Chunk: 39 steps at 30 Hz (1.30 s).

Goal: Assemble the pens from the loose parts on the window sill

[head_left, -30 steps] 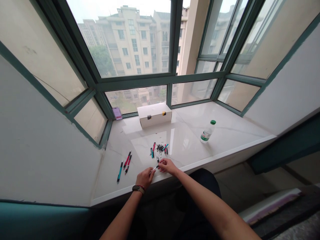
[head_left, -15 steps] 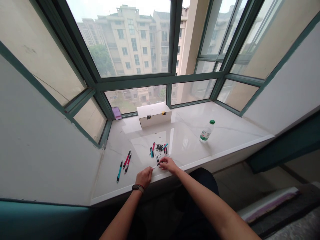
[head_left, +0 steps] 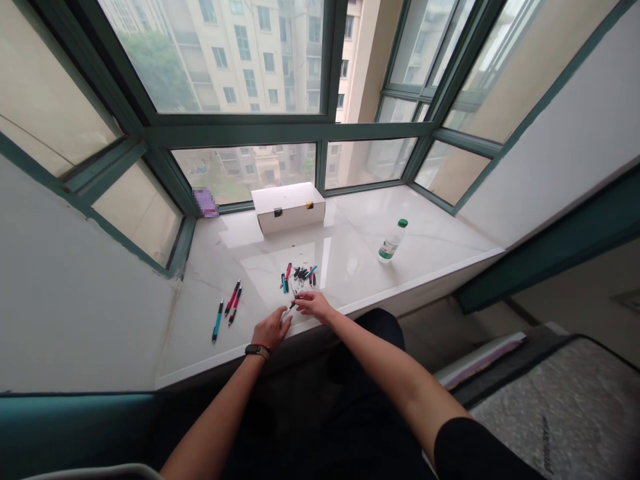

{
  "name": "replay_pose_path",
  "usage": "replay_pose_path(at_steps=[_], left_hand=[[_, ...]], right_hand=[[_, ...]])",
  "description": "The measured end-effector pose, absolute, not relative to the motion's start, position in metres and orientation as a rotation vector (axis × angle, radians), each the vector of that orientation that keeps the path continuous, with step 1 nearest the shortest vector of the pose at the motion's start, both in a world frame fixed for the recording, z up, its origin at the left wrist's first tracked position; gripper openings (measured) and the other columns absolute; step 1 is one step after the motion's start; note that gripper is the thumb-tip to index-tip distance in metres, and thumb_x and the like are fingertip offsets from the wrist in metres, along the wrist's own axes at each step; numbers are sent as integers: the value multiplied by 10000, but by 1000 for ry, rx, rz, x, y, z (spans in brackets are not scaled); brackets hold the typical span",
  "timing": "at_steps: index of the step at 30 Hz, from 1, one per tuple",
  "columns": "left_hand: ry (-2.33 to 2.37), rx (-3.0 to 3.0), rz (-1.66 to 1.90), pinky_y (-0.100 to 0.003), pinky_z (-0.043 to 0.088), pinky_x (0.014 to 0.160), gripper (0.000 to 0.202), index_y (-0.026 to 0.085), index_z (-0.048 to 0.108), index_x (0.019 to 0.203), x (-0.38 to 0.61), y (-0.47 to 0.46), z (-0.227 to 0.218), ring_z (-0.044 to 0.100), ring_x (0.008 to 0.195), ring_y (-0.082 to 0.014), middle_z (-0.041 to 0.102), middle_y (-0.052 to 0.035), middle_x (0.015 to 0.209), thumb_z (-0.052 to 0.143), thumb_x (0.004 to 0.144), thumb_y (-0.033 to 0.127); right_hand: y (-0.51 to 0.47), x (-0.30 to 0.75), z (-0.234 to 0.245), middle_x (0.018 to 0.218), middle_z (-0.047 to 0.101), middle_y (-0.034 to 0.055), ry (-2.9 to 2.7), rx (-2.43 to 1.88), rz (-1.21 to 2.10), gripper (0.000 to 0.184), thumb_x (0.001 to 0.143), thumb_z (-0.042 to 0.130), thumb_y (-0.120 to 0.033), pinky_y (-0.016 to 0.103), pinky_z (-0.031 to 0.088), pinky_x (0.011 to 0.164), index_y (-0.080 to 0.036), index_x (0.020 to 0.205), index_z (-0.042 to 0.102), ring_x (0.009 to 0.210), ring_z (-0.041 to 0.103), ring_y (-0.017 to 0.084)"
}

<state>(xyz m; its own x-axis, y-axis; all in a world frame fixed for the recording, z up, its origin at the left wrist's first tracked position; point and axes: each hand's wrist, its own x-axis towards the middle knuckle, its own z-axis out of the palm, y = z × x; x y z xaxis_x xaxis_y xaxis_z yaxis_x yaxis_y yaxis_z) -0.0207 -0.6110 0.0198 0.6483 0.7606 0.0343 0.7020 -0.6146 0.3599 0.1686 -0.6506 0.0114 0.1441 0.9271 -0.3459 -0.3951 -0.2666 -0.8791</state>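
Observation:
My left hand (head_left: pixel 271 329) and my right hand (head_left: pixel 313 305) meet near the front edge of the white marble sill (head_left: pixel 350 267). Both are closed in a pinch on one thin pen part (head_left: pixel 289 310) with a black tip, held between them. Just beyond the hands lies a small heap of pen parts (head_left: pixel 300 275) in black, red and teal. To the left lie three whole pens (head_left: pixel 229 308), two red and one teal. A dark watch sits on my left wrist.
A white cardboard box (head_left: pixel 289 207) stands at the back by the window. A water bottle (head_left: pixel 391 243) with a green cap stands at the right. A purple blurred object (head_left: pixel 205 202) leans in the left corner. Window frames ring the sill.
The camera has tilted down and shifted, so everything sits higher and further left in view. The hands stay pinched on the pen part, a little closer together.

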Motion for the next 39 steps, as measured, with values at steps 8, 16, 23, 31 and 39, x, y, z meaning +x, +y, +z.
replay_pose_path(at_steps=[8,16,23,31,39], left_hand=[[1224,2533,318,-262,310,630,348,250,586,1055,-24,-609,21,600,762,-163,674,-44,907,279,974,392],[1223,2507,374,-265,272,626,315,224,565,919,-25,-607,21,547,707,-147,626,-36,825,279,976,343],[1246,2470,422,-272,245,599,304,218,554,905,-25,-606,17,524,649,-144,606,-31,767,286,972,346],[1229,2499,416,-271,240,595,320,222,528,892,-25,-606,17,526,637,-142,599,-20,755,253,979,360],[1251,2517,334,-277,245,595,331,223,527,901,-24,-607,19,554,674,-151,620,-26,789,240,980,369]], right_hand=[[-639,141,31,1020,690,67,-575,-1228,1331,479,622,803,-417,259,492,677,-211,1032,665,791,642,147],[-636,158,47,1055,685,89,-551,-1131,1285,458,620,805,-399,343,512,794,-199,999,643,933,637,192],[-625,176,44,1006,683,66,-604,-1300,1128,426,703,727,-404,322,523,743,-213,1073,637,829,633,162],[-593,196,43,899,690,58,-923,-1934,493,274,884,492,-358,325,434,840,-197,982,691,859,604,190],[-640,153,23,767,690,23,-1078,-1777,649,433,930,384,-483,260,426,775,-205,797,688,767,617,159]])
